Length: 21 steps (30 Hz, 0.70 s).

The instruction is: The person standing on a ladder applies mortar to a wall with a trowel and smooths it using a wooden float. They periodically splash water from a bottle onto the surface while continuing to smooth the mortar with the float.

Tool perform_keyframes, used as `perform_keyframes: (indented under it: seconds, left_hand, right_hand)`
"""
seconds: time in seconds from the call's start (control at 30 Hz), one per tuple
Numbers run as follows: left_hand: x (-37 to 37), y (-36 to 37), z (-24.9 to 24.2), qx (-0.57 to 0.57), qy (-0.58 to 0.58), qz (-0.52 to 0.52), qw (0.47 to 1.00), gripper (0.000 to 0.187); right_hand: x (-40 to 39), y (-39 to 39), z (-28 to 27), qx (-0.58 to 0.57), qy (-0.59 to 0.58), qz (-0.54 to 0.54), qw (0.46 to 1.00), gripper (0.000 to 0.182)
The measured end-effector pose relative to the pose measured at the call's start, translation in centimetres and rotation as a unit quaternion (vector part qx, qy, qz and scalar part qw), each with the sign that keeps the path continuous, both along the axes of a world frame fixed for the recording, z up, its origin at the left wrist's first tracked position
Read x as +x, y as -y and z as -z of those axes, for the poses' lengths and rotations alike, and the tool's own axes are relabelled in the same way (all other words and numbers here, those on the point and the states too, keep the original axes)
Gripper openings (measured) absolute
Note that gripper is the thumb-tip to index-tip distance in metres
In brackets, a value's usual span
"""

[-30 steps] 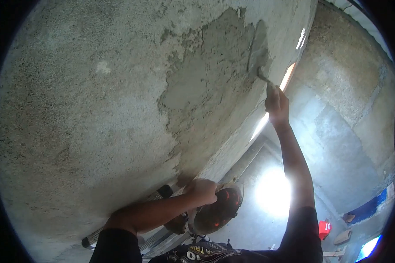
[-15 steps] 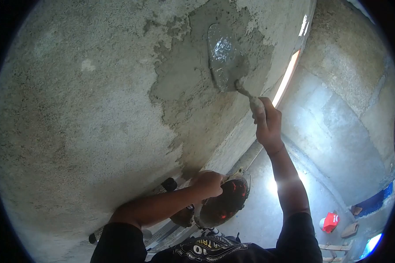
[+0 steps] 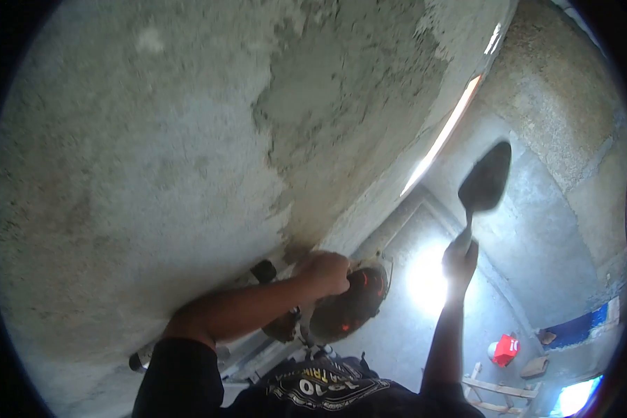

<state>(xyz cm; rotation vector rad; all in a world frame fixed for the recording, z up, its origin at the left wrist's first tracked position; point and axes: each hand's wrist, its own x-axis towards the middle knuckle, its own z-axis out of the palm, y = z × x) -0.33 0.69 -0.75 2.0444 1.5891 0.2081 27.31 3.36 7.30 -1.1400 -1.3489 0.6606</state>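
My right hand (image 3: 460, 263) is closed around the handle of a pointed trowel (image 3: 486, 177). The trowel's blade is held up, away from the wall. My left hand (image 3: 325, 273) is closed at the rim of a dark rounded container (image 3: 348, 306) with red-orange marks; its fingers are partly hidden. On the rough wall (image 3: 167, 167) at the left spreads a darker patch of wet mortar (image 3: 327, 90), with ragged edges.
Metal rails like a ladder's (image 3: 258, 362) run below my left arm. Far below on the floor are a red-and-white object (image 3: 504, 350) and a wooden frame (image 3: 498, 386). A bright narrow opening (image 3: 442, 136) runs beside the wall.
My right hand has drawn the trowel off the mortar patch and swung it right and down, away from the wall. My left hand stays at the container, and the view has shifted slightly.
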Motion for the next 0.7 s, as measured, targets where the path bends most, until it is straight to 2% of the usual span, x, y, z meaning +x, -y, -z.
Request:
perform_keyframes:
  seconds: [0.03, 0.07, 0.1, 0.2, 0.23, 0.27, 0.33, 0.37, 0.4, 0.47, 0.57, 0.67, 0.7]
  left_hand:
    - [0.1, 0.0, -0.4, -0.006, -0.008, -0.006, 1.0, 0.028]
    - [0.2, 0.2, -0.6, -0.017, -0.016, -0.011, 1.0, 0.028]
    - [0.2, 0.5, -1.2, -0.009, -0.016, -0.01, 1.0, 0.028]
    - [0.3, 0.1, 0.0, 0.009, 0.01, -0.026, 1.0, 0.028]
    - [0.2, 0.0, 0.4, 0.011, 0.019, -0.016, 1.0, 0.028]
    - [0.0, 0.1, -0.3, 0.012, 0.028, -0.004, 1.0, 0.028]
    - [0.2, -0.1, 1.2, 0.036, 0.049, -0.038, 0.997, 0.032]
    - [0.1, -0.3, 1.8, 0.048, 0.047, -0.026, 0.997, 0.03]
    - [-0.1, -0.5, 2.1, 0.065, 0.043, -0.012, 0.997, 0.029]
    - [-0.1, -0.1, 0.5, 0.028, 0.033, -0.005, 0.999, 0.03]
    - [-0.2, -0.1, -0.3, 0.025, 0.027, -0.009, 0.999, 0.03]
    - [-0.3, 0.1, -0.1, 0.035, 0.029, -0.012, 0.999, 0.029]
    - [-0.5, -0.1, -0.4, 0.044, 0.03, -0.01, 0.999, 0.03]
  right_hand:
    - [1.1, 2.6, 2.1, -0.015, 0.004, -0.05, 0.999, 0.028]
    - [1.3, 5.1, 4.7, 0.0, 0.043, -0.011, 0.999, 0.026]
    - [1.3, 8.1, 5.6, -0.147, -0.071, 0.0, 0.987, 0.03]
    - [3.0, 14.2, 9.5, -0.186, -0.079, -0.048, 0.978, 0.038]
    - [3.4, 15.9, 10.4, -0.268, -0.092, -0.002, 0.959, 0.04]
    - [3.6, 17.3, 11.2, -0.283, -0.068, -0.004, 0.957, 0.04]
    - [4.0, 19.4, 11.4, -0.359, -0.026, -0.01, 0.933, 0.038]
    - [4.5, 20.3, 12.7, -0.336, -0.009, -0.037, 0.941, 0.029]
    - [4.5, 20.8, 12.7, -0.349, -0.012, -0.023, 0.937, 0.029]
    - [4.0, 21.2, 12.0, -0.401, -0.044, -0.078, 0.912, 0.031]
    - [1.7, 19.8, 10.5, -0.326, 0.25, -0.109, 0.905, 0.031]
    - [-0.6, 18.9, 12.0, -0.34, 0.351, -0.126, 0.863, 0.035]
    - [-1.3, 18.8, 12.2, -0.34, 0.342, -0.12, 0.868, 0.035]
